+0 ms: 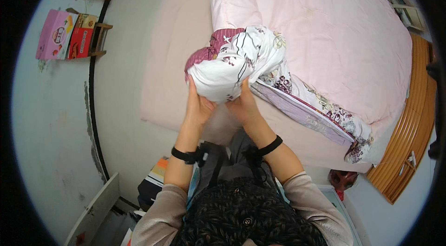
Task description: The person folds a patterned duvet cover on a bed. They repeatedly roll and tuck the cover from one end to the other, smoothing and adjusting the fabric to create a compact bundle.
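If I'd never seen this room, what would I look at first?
Probably the flowery cloth bunched in the middle, held by the left hand and right hand. The pale pink quilt at upper right stands out too. At far left, a pink box and red box look bright.

A big flowery cloth [218, 78] is showing a white side with dark flowers and thin black wavy lines. One end is bunching up into a soft, puffy lump, and the left hand [200, 105] and right hand [241, 104] are holding its near edge. A plum-red part with thin stripes is peeking out behind. The rest is trailing away to the right in a long, wrinkly strip, lying along the edge of the pink quilt [320, 27].
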Demonstrator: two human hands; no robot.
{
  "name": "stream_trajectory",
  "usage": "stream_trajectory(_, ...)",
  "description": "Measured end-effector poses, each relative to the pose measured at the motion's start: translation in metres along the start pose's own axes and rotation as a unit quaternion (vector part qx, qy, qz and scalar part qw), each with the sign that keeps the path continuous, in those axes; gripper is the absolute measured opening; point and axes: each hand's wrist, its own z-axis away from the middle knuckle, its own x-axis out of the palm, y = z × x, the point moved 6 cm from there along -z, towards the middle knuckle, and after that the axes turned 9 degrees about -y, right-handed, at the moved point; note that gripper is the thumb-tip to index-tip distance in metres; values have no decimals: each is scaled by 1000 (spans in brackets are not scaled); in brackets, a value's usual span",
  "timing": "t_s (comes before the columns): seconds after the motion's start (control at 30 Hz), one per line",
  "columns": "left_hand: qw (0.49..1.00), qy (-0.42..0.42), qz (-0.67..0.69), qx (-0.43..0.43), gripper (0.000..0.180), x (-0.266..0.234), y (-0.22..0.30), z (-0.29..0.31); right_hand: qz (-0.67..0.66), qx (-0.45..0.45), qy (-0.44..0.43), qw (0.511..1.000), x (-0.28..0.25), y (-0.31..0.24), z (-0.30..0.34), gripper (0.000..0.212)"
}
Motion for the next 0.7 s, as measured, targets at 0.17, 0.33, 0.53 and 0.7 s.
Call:
stream_trajectory(0.17,999,-21,-34,-13,50,-38,58,-33,504,3,-119,855,-15,76,-11,47)
stream_trajectory(0.33,971,-14,-174,164,52,-56,104,-38,382,239,-91,888,12,63,4,36)
stream_trajectory(0.53,964,14,-190,184,58,-53,71,-16,631,115,-90,762,110,-65,-8,24)
stream_trajectory(0.7,946,6,-252,202,56,-44,43,-7,877,-128,-130,445,128,-43,-65,31)
